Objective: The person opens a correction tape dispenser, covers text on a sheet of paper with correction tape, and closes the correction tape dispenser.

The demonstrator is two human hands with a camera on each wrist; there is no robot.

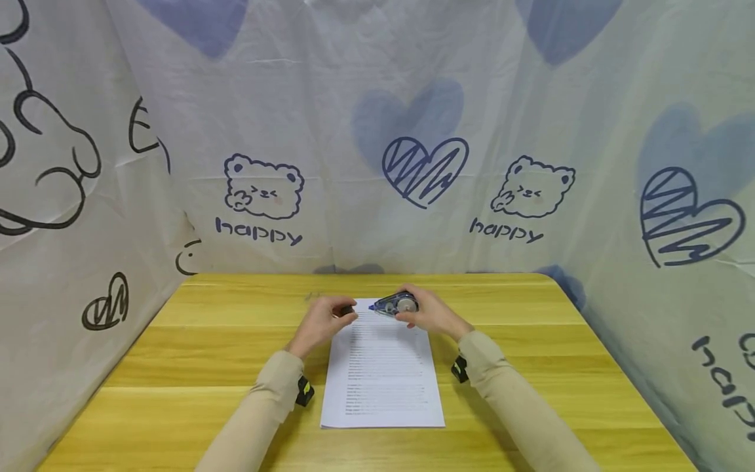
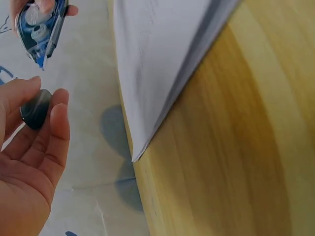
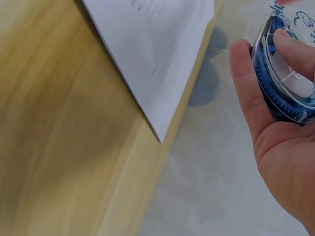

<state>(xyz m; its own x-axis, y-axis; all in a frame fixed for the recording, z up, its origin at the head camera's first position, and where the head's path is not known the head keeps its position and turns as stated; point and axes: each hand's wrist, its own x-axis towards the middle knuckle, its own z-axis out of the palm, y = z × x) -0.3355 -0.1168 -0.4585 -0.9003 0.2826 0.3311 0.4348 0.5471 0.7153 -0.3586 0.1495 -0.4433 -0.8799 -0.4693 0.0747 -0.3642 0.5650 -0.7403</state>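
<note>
A clear-and-blue correction tape dispenser [image 1: 396, 303] is gripped by my right hand [image 1: 433, 313], its blue tip pointing left. My left hand [image 1: 319, 324] pinches a small dark cap [image 1: 347, 310] between thumb and fingers, a short gap from that tip. In the left wrist view the cap [image 2: 36, 109] looks dark green and rounded, apart from the dispenser [image 2: 40, 28]. The right wrist view shows the thumb and fingers around the dispenser [image 3: 285, 73]. Both hands are above the far end of a printed sheet stack [image 1: 386, 373].
The papers lie on a yellow wood-grain table [image 1: 200, 367], whose far edge meets a hanging white cloth [image 1: 342, 216] with printed hearts and bears. More cloth hangs at the left and right sides. A black band shows near each sleeve cuff.
</note>
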